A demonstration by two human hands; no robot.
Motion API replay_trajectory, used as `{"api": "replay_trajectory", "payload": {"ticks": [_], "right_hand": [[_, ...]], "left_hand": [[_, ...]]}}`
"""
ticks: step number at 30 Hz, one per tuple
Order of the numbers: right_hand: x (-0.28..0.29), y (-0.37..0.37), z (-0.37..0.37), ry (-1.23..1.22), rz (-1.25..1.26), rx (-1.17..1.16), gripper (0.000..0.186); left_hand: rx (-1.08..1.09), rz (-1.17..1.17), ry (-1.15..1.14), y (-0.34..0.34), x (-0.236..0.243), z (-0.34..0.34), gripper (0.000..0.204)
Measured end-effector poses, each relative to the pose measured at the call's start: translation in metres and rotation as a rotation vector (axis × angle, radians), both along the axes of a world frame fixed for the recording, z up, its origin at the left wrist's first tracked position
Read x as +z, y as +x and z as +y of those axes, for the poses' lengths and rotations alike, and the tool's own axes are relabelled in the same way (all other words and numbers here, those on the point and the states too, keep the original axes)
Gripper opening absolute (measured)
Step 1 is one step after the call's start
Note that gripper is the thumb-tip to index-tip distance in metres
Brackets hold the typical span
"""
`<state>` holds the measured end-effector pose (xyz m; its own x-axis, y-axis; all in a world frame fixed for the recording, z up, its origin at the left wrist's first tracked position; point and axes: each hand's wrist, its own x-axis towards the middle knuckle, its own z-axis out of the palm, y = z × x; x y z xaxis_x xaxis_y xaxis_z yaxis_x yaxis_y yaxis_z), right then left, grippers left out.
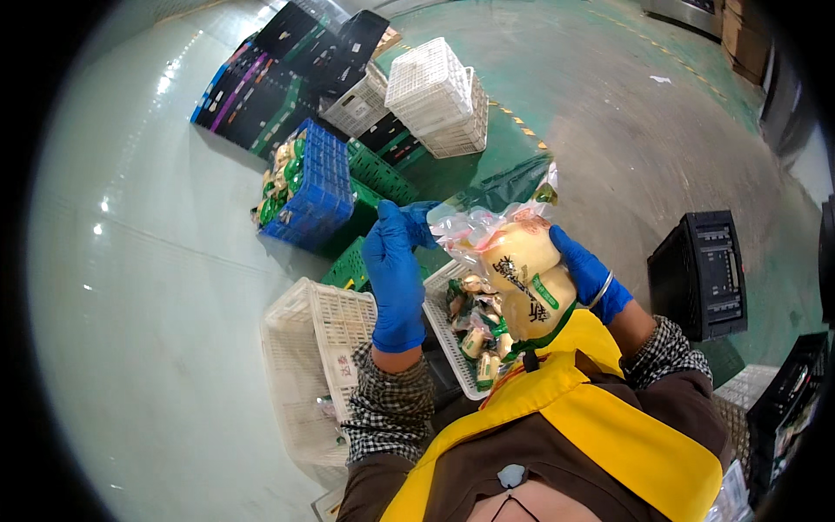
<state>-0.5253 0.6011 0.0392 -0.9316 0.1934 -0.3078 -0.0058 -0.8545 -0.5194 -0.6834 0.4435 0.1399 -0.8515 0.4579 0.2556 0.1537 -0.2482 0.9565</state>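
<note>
A worker in blue gloves is holding a clear plastic bag (487,228) at chest height above the green floor (609,113). The left hand (396,270) is pinching the bag's upper left edge between thumb and fingers, while the right hand (584,271) is curling around the right side of a pale yellow packet (527,277) that is sitting inside the bag. Directly beneath the bag, a white crate (445,335) is holding a heap of small wrapped packets (477,324), and a second white crate (309,365) is standing just to its left, against the worker's left sleeve. Farther off on the floor, a blue crate (317,187) of green and yellow packets is leaning among green crates (378,174), with an upturned white basket (439,96) and stacked black crates (287,70) beyond it. A black crate (700,274) is standing well apart at the right. A yellow apron (609,426) is covering the worker's front.
</note>
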Motion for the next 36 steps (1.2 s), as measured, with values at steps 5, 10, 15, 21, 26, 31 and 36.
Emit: {"api": "replay_trajectory", "payload": {"ticks": [5,10,15,21,26,31,36], "right_hand": [[-0.022,-0.004,0.004,-0.035,-0.017,0.049,0.054],[-0.036,-0.019,0.011,0.042,-0.143,0.163,0.055],[-0.067,0.006,0.019,0.025,-0.367,0.259,0.057],[-0.117,0.002,0.034,-0.072,-0.463,0.4,0.062],[-0.121,-0.007,0.038,-0.073,-0.553,0.488,0.063],[-0.21,-0.008,0.069,0.248,-0.562,0.706,0.051],[-0.341,0.006,0.06,0.417,-0.844,0.845,0.044]], "left_hand": [[0.073,0.075,-0.156,-0.001,-0.028,-0.004,0.022],[0.313,0.201,-0.204,-0.011,-0.075,-0.022,0.02],[0.639,-0.261,-0.004,0.002,-0.108,-0.066,0.027],[0.752,-0.562,-0.304,0.074,-0.184,-0.096,0.038],[0.555,-0.873,-0.462,0.189,-0.273,-0.093,0.053],[0.201,-0.939,-1.227,0.34,-0.339,-0.062,0.056],[-0.014,-1.248,-1.267,0.528,-0.367,-0.052,0.074]]}}
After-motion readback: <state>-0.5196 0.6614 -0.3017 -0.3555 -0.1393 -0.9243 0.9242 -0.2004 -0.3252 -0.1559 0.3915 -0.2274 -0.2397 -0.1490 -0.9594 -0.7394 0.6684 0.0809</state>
